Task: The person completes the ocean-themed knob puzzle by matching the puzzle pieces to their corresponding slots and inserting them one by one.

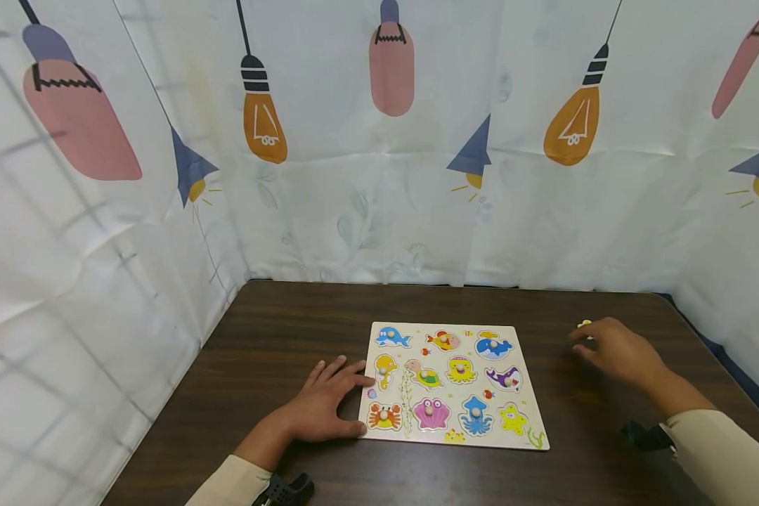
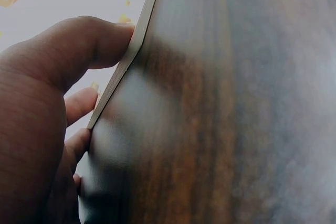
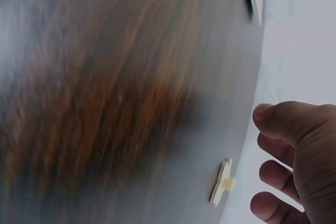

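A pale wooden peg puzzle board (image 1: 411,439) lies on the dark table, with several sea-animal pieces in it, each with a knob. My left hand (image 1: 329,404) rests against its left edge with fingers spread. The thumb (image 2: 100,40) and fingertips touch the rim in the left wrist view. To the right of the board, my right hand (image 1: 620,349) hovers over the table with loosely bent fingers. Just beyond its fingertips is a small loose puzzle piece (image 3: 221,183) with a knob, apart from the fingers in the right wrist view. Its picture cannot be made out.
The brown wood-grain table (image 1: 278,316) runs back to a white curtain (image 1: 367,232) printed with lamps and bulbs. More curtain hangs close along the left side. Dark straps (image 1: 284,488) sit at both wrists.
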`<state>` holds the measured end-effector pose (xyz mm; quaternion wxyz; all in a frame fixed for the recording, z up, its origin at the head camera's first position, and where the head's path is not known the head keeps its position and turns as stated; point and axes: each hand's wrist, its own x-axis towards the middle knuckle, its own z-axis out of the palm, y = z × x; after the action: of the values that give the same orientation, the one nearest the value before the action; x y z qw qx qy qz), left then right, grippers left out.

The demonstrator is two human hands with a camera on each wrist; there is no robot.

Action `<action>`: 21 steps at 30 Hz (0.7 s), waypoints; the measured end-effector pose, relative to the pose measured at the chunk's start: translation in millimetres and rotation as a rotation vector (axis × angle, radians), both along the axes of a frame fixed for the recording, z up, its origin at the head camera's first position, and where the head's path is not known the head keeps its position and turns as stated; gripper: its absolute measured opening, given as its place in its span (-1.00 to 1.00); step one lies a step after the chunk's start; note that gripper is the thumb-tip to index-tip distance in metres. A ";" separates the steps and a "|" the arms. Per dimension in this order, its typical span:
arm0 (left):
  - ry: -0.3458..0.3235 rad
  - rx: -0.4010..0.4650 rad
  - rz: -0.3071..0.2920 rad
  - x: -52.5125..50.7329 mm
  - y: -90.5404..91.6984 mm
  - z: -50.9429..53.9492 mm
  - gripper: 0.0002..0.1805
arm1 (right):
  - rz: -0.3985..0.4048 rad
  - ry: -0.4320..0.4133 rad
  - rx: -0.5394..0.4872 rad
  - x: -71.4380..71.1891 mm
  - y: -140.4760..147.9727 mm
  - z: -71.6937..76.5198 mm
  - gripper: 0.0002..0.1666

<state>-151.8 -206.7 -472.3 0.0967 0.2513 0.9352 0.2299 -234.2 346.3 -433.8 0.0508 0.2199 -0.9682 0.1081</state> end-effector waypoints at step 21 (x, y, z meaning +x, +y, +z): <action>-0.013 0.014 -0.002 2.0 1.6 4.3 -0.20 | -0.104 -0.059 0.040 -20.3 30.9 -6.8 -0.55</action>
<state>-149.7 -205.1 -468.1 0.1013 0.2515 0.9326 0.2381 -254.5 377.2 -440.6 0.0235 0.1668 -0.9814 0.0925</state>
